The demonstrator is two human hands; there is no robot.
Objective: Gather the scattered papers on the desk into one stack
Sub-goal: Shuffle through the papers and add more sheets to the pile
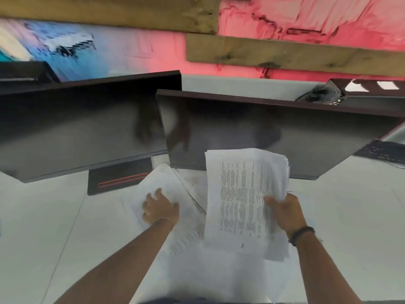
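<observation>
Several printed sheets form a held bundle [245, 200], raised off the desk [350, 216] and tilted toward the camera, in front of the lower edge of the right monitor [252, 128]. Its pages are fanned unevenly at the top and right edges, so the bundle is not yet squared. Loose sheets [166, 183] lie flat on the desk toward its back edge, near the base of the left monitor [83, 126], and more pale paper, too blurred to count, spreads toward the near edge.

Judged from its look, paper of this kind is light, limp and slippery sheet on sheet; a bundle is best pinched along one long edge near its middle, while flat sheets are best slid together under a flat palm before lifting.

Right hand [285, 212]: fingers closed around the bundle's right edge, thumb on the printed face, the other digits hidden behind; a dark band sits on the wrist, forearm reaching up from the near edge.

Left hand [161, 208]: palm down, fingers spread and pressed on the loose sheets, forearm extended diagonally from the near-left; nothing is pinched.

Beyond, a keyboard [383, 152] rests at the desk's far right, well apart from the papers.
</observation>
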